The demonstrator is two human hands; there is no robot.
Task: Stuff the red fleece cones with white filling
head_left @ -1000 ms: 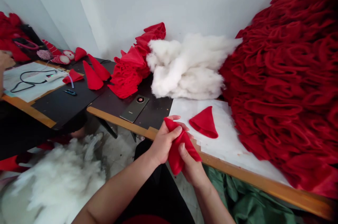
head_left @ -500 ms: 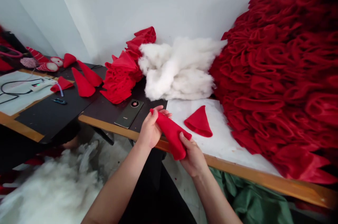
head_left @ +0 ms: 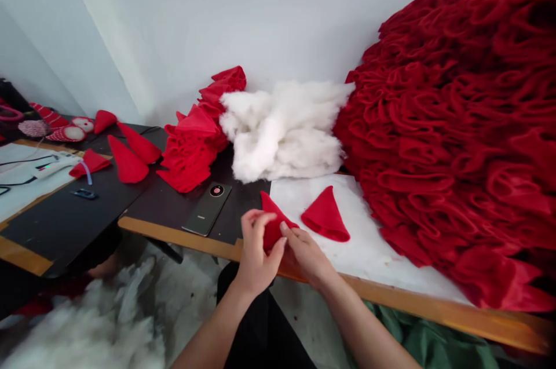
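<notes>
A red felt cone hat (head_left: 273, 231) points away from me over the table's front edge. My right hand (head_left: 306, 253) is closed on its right side near the lower rim, thumb on top. In front of the cone's left side, my left hand (head_left: 259, 256) has its fingers curved and apart from the thumb. The left thumb comes close to the right fingertips; whether it touches the felt I cannot tell. Just to the right, a second red felt cone hat (head_left: 326, 217) lies on the white sheet (head_left: 369, 250).
White stuffing (head_left: 286, 131) lies behind my hands, beside a stack of red cones (head_left: 191, 152). A tall heap of red felt pieces (head_left: 456, 143) fills the right. A phone (head_left: 207, 209) lies left of my hands. Further left are a glue gun (head_left: 56, 165) and loose cones (head_left: 125, 160).
The cone has moved from a slanted position to point away from me, farther over the table. My left hand has left its tip and come down beside its lower part; my right hand still holds it.
</notes>
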